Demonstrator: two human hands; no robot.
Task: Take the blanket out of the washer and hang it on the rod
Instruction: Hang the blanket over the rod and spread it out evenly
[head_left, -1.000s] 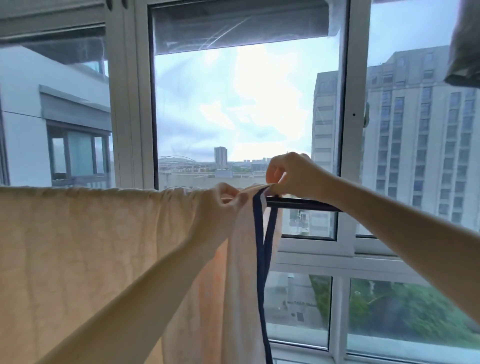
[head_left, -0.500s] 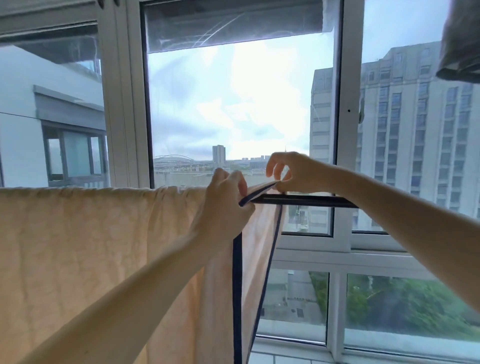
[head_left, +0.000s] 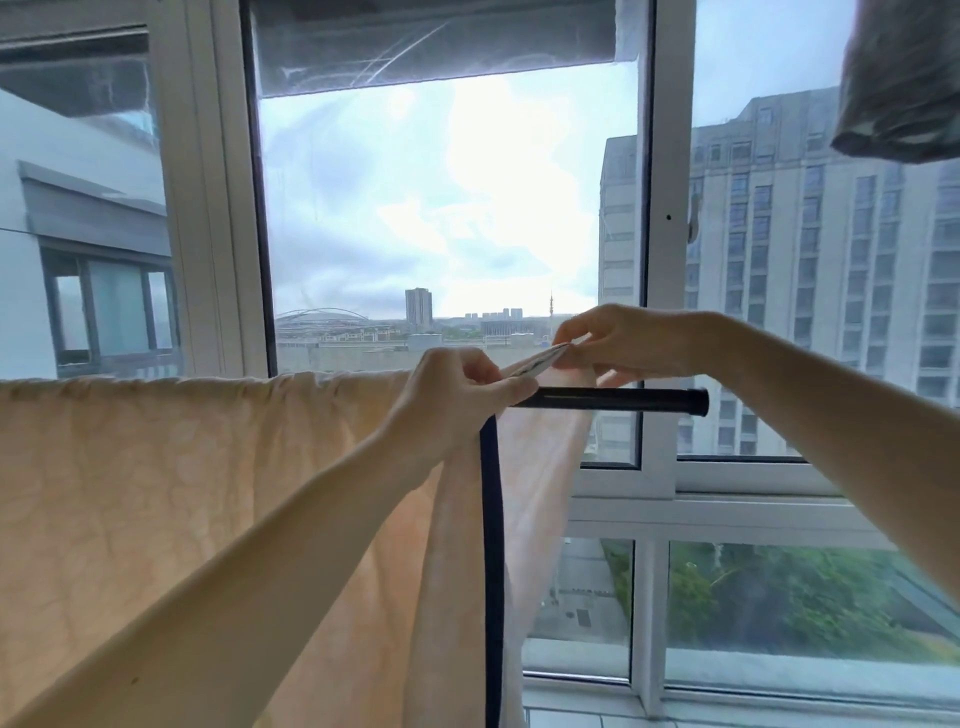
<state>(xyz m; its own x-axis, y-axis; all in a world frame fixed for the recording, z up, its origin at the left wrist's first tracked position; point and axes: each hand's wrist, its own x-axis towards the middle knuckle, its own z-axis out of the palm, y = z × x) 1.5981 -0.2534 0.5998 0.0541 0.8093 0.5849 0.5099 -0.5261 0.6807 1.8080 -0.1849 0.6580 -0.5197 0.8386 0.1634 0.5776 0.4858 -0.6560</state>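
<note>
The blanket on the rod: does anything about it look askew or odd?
Yes. On the blanket, the right edge with dark trim is not flat over the rod: the left hand and right hand pinch it up above. Further left the top is bunched.

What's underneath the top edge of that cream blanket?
A black rod: only its bare right end shows. The stretch under the blanket is covered and cannot be seen.

bright backlit daylight — sky glare | soft motion blur | edges bowed — wide-angle
</note>
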